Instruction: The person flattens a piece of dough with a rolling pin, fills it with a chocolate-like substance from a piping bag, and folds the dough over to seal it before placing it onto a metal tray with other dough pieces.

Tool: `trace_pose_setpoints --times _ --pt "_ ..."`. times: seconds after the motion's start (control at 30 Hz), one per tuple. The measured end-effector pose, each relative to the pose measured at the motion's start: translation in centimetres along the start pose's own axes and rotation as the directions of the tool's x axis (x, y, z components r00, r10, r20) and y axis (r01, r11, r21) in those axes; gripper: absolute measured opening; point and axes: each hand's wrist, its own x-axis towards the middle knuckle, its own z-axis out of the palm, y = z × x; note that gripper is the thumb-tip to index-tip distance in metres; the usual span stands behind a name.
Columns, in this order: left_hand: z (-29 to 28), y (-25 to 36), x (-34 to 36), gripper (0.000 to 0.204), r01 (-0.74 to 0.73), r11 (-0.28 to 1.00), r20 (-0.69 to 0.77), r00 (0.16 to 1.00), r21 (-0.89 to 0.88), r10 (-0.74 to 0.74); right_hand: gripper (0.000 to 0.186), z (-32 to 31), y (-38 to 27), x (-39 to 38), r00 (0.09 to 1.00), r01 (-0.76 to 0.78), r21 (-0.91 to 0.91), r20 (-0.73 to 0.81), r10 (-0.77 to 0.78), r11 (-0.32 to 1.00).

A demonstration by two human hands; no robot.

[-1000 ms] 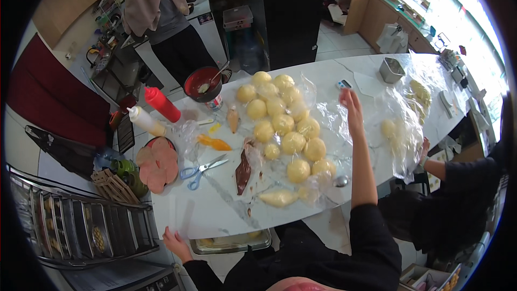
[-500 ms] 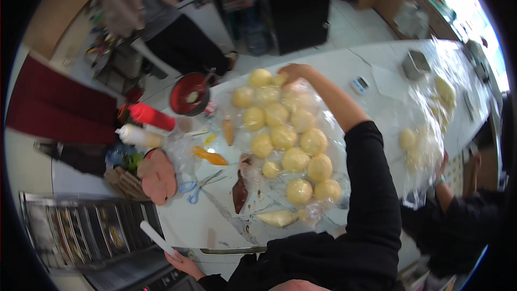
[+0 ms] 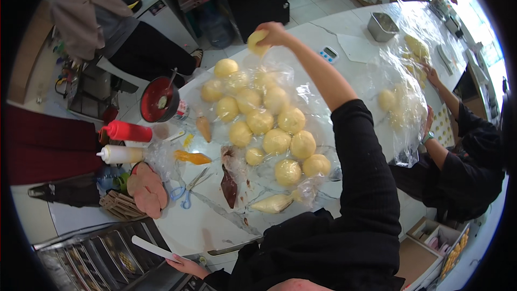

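My right hand [image 3: 273, 33] reaches out past the far end of the table and grips a pale yellow dough ball [image 3: 257, 44], lifted over the edge of the clear plastic sheet [image 3: 318, 126]. Several round dough balls [image 3: 276, 141] lie in rows on the white marbled table [image 3: 318, 48], most of them under that plastic. Low at the left, beside the table's near edge, my left hand [image 3: 187, 267] is closed round one end of a slim white rolling pin [image 3: 152, 248].
Left of the dough lie piping bags with orange [image 3: 192, 157] and brown filling [image 3: 229, 187], and blue-handled scissors [image 3: 186, 188]. Squeeze bottles [image 3: 128, 131] and a red-lined bowl [image 3: 160, 99] stand farther left. A co-worker [image 3: 458, 156] handles plastic-covered dough at the right.
My right hand has lifted a dough ball up from the far end of the sheet. The view has shifted. My left hand still holds the rolling pin.
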Motion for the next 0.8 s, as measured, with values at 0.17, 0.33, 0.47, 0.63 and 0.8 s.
trace_pose_setpoints --times 0.17,0.33,0.47,0.63,0.8 --pt "-0.5 -0.9 1.2 0.05 0.022 0.993 -0.028 0.999 -0.116 -0.025 0.049 -6.2 -6.1 -4.9 0.989 -0.033 0.784 -0.065 0.135 0.62" --pt "-0.8 -8.7 4.4 0.045 0.1 0.881 0.081 0.994 -0.462 -0.071 0.058 -4.6 -13.6 -13.3 0.978 -0.007 0.931 0.083 -0.19 0.366" --pt "-0.6 -11.2 8.0 0.044 0.13 0.845 0.196 0.98 -0.518 -0.031 0.069 6.5 -22.4 -25.3 0.925 0.11 0.679 0.197 -0.324 0.726" --pt "-4.9 -14.4 11.3 0.039 0.065 0.864 0.274 0.958 -0.5 0.086 0.063 25.1 -31.6 -38.2 0.767 0.035 0.329 0.597 -0.237 0.944" --pt "-7.4 -15.2 12.3 0.031 -0.112 0.919 0.302 0.924 -0.378 0.236 0.074 36.3 -33.8 -44.9 0.726 0.191 0.123 0.65 -0.224 0.974"
